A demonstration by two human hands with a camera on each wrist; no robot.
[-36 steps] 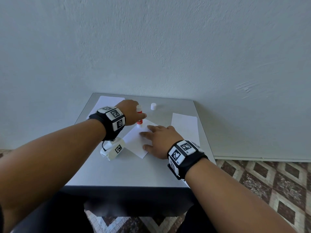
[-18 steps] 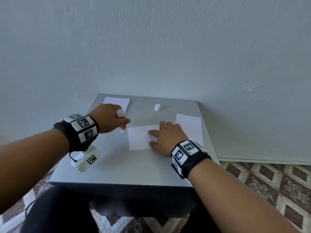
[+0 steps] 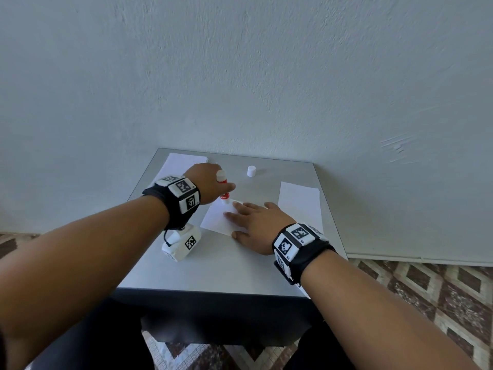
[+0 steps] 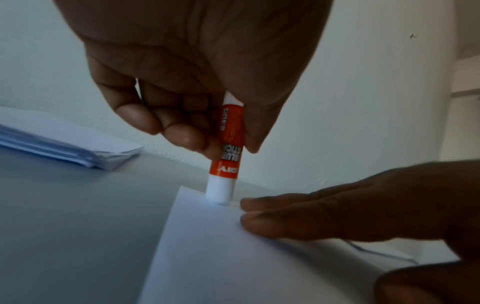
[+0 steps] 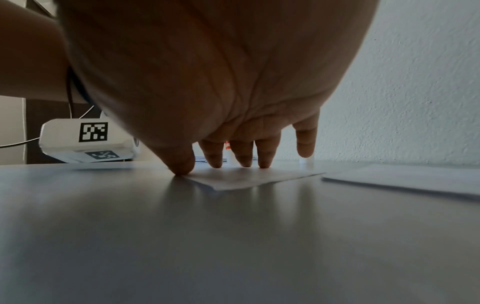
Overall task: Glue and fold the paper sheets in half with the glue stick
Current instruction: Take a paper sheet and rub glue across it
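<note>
A white paper sheet [image 3: 216, 219] [image 4: 207, 246] [image 5: 246, 178] lies in the middle of the grey table [image 3: 221, 268]. My left hand [image 3: 210, 182] [image 4: 197, 98] grips an orange and white glue stick [image 3: 223, 192] [image 4: 226, 152], held upright with its tip on the sheet's far corner. My right hand [image 3: 256, 225] [image 5: 233, 123] lies flat on the sheet, its straight fingers [image 4: 298, 216] pressing it down just right of the stick.
The white cap [image 3: 251, 171] stands at the back of the table. A stack of sheets [image 3: 184, 161] [image 4: 64, 148] lies at the back left, more paper [image 3: 300, 204] [image 5: 405, 179] on the right. The wall rises directly behind.
The sheet has turned from square to slanted under my right hand. My left hand has carried the glue stick from the sheet's left side to its far corner.
</note>
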